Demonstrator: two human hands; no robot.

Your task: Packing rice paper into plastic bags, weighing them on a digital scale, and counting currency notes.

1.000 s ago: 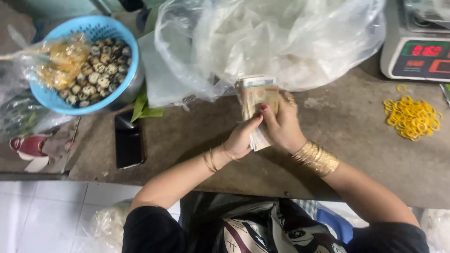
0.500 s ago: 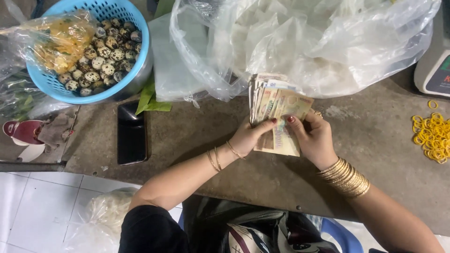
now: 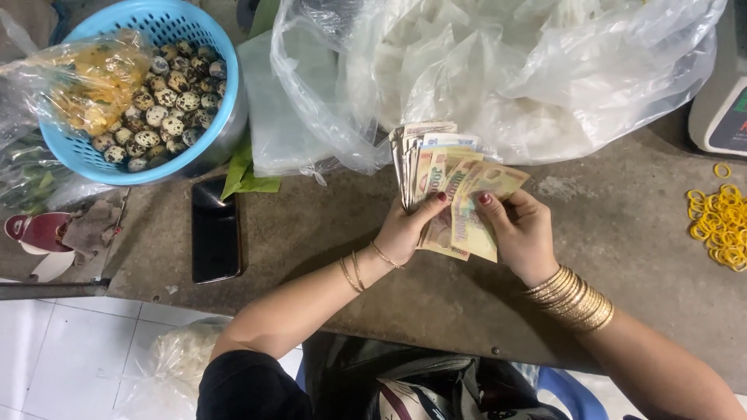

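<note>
Grip of both hands, left hand [image 3: 405,229] and right hand [image 3: 523,233], holds fanned banknotes [image 3: 443,183] (over the counter [image 3: 327,233]).

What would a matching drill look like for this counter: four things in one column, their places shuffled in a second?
Things:
1. fanned stack of paper banknotes
2. small speckled eggs
3. heap of yellow rubber bands
4. flat black phone

Places:
A. far right of the counter
B. in the round blue plastic basket
C. held in both hands
D. flat on the counter below the basket

Pairs: 1-C, 2-B, 3-A, 4-D
</note>
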